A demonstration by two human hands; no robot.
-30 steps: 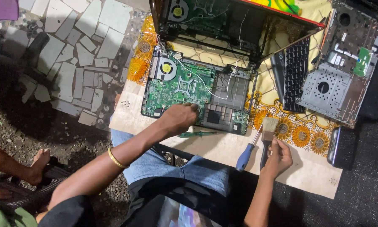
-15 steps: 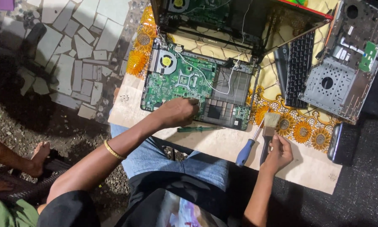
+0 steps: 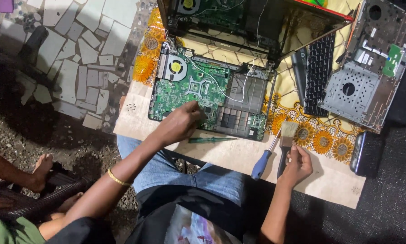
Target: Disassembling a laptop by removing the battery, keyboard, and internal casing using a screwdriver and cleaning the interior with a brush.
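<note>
Head view, left hand: The left hand (image 3: pixel 181 123) is laid on the lower edge of the green circuit board (image 3: pixel 190 90); its fingers (image 3: pixel 197 113) are curled down onto the board. Whether anything is pinched between them cannot be told.
Head view, right hand: The right hand (image 3: pixel 298 165) is clenched around the dark handle of a paint brush (image 3: pixel 286 142), which is held bristles-up, away from the body.
Head view, circuit board: The board is seated in an opened laptop base (image 3: pixel 243 106) at the far side of the table (image 3: pixel 221 156). A round cooling fan (image 3: pixel 175 68) is mounted at the board's upper left corner. White wires are run across the board.
Head view, screen lid: A stripped laptop lid (image 3: pixel 239 22) is propped open behind the base.
Head view, tools: A blue-handled screwdriver (image 3: pixel 262 161) is laid just beside the brush, to its left. A thin green screwdriver (image 3: pixel 212 140) is laid flat on the table just below the laptop base, between the two hands.
Head view, removed parts: A black keyboard (image 3: pixel 319 74) is placed on the sunflower-patterned cloth (image 3: pixel 322 138) to the right of the base. A grey casing shell (image 3: pixel 370 68) is rested further right. A dark phone (image 3: pixel 364 153) is laid at the table's right edge.
Head view, surroundings: Another person's bare foot (image 3: pixel 40 169) is seen at the left, well apart from the table.
</note>
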